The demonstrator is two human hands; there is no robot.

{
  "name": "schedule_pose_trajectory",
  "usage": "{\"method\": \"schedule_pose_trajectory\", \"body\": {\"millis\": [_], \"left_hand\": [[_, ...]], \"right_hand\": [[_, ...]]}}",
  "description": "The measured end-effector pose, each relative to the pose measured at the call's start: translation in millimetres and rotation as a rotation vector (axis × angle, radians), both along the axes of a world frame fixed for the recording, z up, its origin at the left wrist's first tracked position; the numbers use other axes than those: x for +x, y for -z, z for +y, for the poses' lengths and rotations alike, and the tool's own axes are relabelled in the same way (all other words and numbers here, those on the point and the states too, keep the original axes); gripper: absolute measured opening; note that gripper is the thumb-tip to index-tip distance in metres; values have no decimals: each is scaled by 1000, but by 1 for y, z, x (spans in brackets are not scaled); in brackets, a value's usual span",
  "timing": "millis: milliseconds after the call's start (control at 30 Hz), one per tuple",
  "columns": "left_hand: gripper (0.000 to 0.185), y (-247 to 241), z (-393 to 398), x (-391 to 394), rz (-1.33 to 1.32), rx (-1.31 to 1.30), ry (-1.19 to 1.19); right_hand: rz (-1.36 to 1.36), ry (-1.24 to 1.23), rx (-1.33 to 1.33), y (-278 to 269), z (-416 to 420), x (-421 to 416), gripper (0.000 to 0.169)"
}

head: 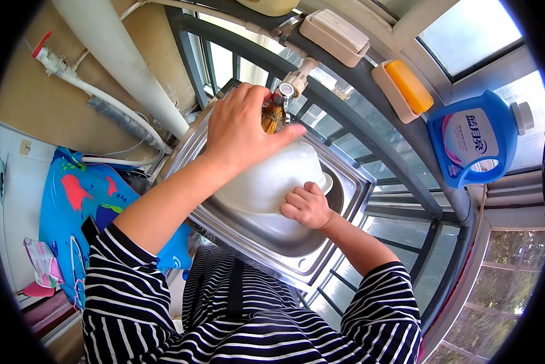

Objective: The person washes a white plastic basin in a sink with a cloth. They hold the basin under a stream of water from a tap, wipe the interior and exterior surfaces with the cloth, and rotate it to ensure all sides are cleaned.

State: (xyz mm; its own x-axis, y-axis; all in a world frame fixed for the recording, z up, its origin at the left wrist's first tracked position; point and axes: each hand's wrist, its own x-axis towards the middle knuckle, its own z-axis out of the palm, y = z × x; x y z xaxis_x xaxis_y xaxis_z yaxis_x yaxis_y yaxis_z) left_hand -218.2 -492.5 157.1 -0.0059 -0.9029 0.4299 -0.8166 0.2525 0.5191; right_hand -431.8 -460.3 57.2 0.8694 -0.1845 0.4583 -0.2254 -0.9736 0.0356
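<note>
A stainless steel sink [295, 239] lies before me, with a white plastic basin [259, 184] tilted inside it. My right hand [306, 205] is closed on the basin's right edge, by its handle-like rim. Above the basin, my left hand [243, 129] reaches to the metal tap [285, 93]. Its thumb is stretched out to the right, below the tap, and the index finger is at the tap's side. The other fingertips are hidden behind the hand, and whether they touch the tap is unclear. Something brown-yellow [271, 117] hangs at the spout.
Beyond the sink runs a grey metal railing [372, 98]. On its ledge stand a soap dish with a white bar [338, 32], another with an orange bar [409, 86], and a blue detergent bottle [473, 136]. A white pipe [122, 63] and a blue patterned cloth [90, 191] are at left.
</note>
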Motion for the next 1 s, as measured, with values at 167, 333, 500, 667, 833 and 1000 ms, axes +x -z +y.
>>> {"method": "schedule_pose_trajectory", "body": {"millis": [167, 333, 500, 667, 833, 1000], "left_hand": [[33, -5, -2, -3, -128, -66, -20], [20, 3, -9, 15, -106, -199, 152], [24, 0, -11, 24, -213, -180, 194], [33, 15, 3, 17, -64, -215, 73], [26, 58, 37, 26, 341, 53, 29], [20, 115, 62, 48, 406, 149, -58]], "right_hand": [[-7, 34, -33, 3, 11, -7, 16], [-21, 76, -18, -11, 33, -32, 18], [-44, 169, -28, -21, 57, -59, 19], [5, 181, -56, -30, 76, -69, 22], [25, 145, -86, -39, 91, -73, 22], [5, 211, -49, -42, 98, -71, 21]]}}
